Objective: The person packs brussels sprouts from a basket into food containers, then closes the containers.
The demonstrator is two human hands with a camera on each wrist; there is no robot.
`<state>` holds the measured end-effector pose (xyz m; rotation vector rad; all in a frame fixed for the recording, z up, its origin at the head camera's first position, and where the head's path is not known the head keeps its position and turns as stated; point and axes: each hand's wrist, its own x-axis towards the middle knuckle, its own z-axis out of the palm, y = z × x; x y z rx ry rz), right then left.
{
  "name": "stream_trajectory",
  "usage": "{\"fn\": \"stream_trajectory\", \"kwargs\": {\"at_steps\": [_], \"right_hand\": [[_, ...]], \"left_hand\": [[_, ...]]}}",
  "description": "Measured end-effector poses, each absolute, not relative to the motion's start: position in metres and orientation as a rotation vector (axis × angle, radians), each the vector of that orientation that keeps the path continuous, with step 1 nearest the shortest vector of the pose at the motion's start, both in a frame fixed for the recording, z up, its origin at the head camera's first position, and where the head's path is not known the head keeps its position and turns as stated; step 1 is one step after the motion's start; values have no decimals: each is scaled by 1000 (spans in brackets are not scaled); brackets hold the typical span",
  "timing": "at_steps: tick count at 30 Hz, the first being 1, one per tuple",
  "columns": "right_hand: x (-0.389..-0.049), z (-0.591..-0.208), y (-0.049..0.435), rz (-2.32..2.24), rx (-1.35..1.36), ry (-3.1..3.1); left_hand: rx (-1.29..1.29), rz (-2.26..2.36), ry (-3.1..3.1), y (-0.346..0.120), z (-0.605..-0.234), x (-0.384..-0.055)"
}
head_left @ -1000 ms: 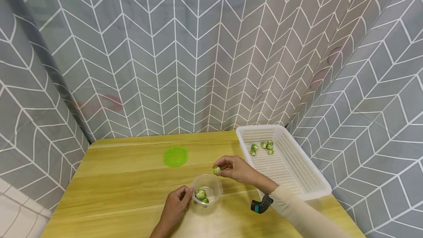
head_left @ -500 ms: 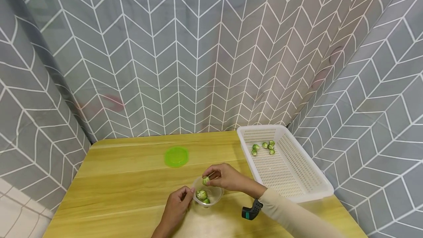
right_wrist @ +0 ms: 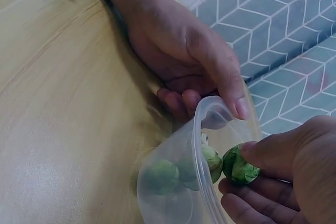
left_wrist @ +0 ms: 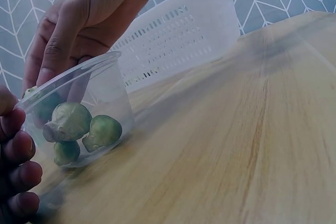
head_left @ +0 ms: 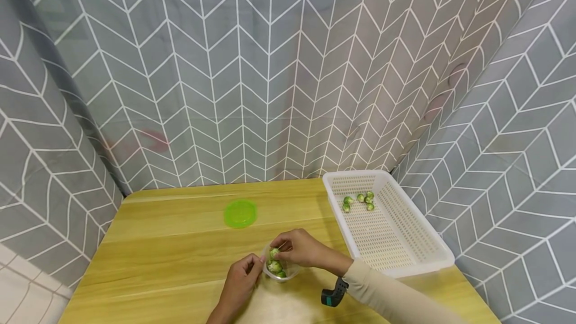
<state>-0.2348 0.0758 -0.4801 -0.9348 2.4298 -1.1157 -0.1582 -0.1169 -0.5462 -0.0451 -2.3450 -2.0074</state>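
Note:
A clear plastic tub stands on the wooden table. My left hand pinches its left rim, thumb over the edge and fingers outside. Inside the tub lie several Brussels sprouts, heaped toward one side. With its fingertips down inside the tub, my right hand holds another Brussels sprout between thumb and fingers. In the right wrist view that sprout is close against those in the tub.
To the right is a white perforated basket with several Brussels sprouts near its far end. A green round lid lies flat behind the tub. A patterned curtain hangs along the table's back edge.
My right hand has moved left and down from beside the tub into it, carrying the sprout. My left hand stays on the rim. The basket and lid have not moved.

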Motion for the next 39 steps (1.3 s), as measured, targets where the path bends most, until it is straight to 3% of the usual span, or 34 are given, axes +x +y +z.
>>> {"fn": "stream_trajectory", "kwargs": {"at_steps": [6,17,39], "right_hand": [[-234,-479,76,-1075,-940,2461],[-233,-474,84,-1081,-871,2461],[-244,-459,120,-1156,-887,2575]], "left_hand": [[-63,-2018,-2314,-116,-541,-155],[-74,-2036,-2343,-120,-570,-168],[-40,-1982,-2334,-120,-571,-169]]}}
